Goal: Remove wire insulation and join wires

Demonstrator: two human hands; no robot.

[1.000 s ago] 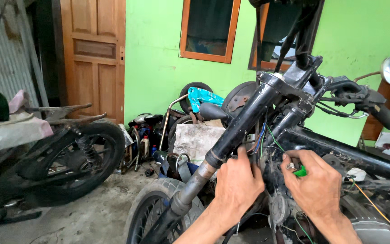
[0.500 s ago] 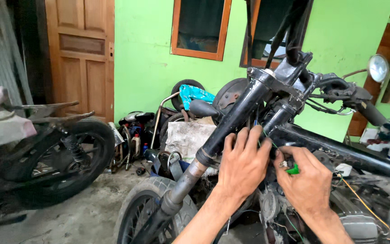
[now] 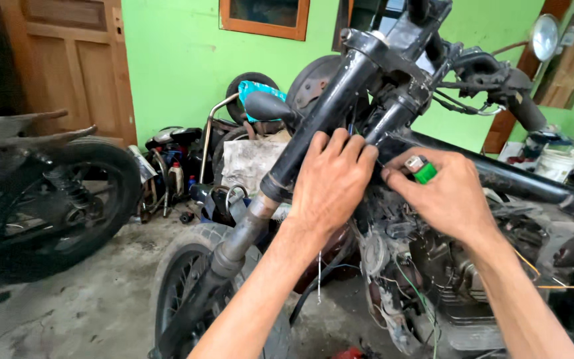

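I am in a home motorcycle repair workshop, where a stripped motorcycle (image 3: 393, 219) stands with bare wiring on a stained concrete floor (image 3: 68, 312), a second bike's rear wheel (image 3: 68, 199) sits nearby, and spare tyres and parts (image 3: 187, 179) pile against a green wall (image 3: 174, 60).

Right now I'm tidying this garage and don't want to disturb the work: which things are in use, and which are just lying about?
In use:
left hand on the fork tube
right hand holding a green lighter
wiring between the fingertips

Lying about:
spare tyre
white bucket
other motorcycle's wheel
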